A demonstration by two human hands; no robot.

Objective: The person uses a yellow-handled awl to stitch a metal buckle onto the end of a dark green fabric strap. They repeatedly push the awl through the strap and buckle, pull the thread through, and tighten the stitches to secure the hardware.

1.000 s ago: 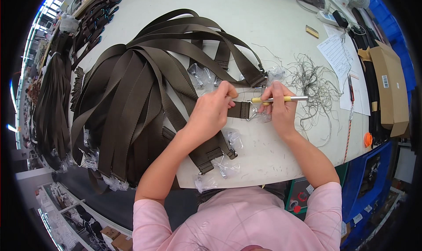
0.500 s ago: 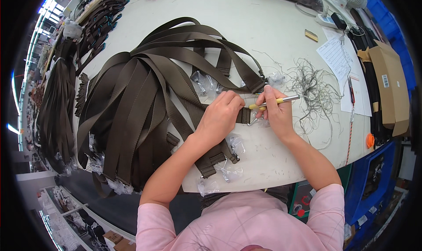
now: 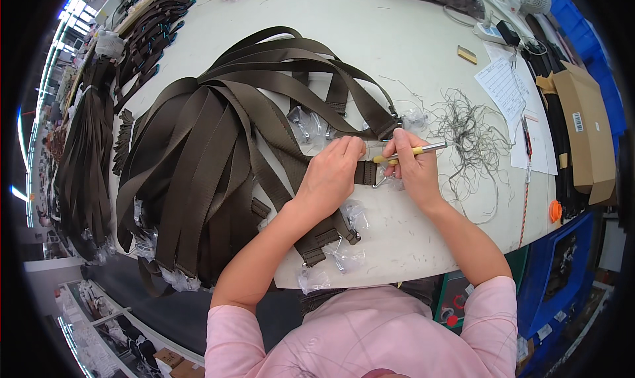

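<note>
My right hand (image 3: 417,173) grips a slim yellow-and-silver pen-shaped tool (image 3: 430,148), its yellow end pointing left toward my other hand. My left hand (image 3: 331,174) is closed in a pinch just left of that end; what its fingertips hold is too small to make out. Below and between both hands lies the stitched end of a dark brown webbing strap (image 3: 365,173) with a metal hook (image 3: 381,181) attached. Many more brown straps (image 3: 198,133) fan out to the left in a looped bundle. Several of their ends carry metal hardware in clear plastic wrap (image 3: 357,214).
A tangle of loose threads (image 3: 473,146) lies right of my hands. Beyond it are paper sheets (image 3: 504,87), a small yellowish block (image 3: 467,54) and an open cardboard box (image 3: 583,123). Another strap bundle (image 3: 86,160) hangs at the table's left edge. An orange object (image 3: 555,210) sits near the right edge.
Both hands have shifted very slightly left, the yellow-and-silver tool moving along with the right one. The straps stay as they were.
</note>
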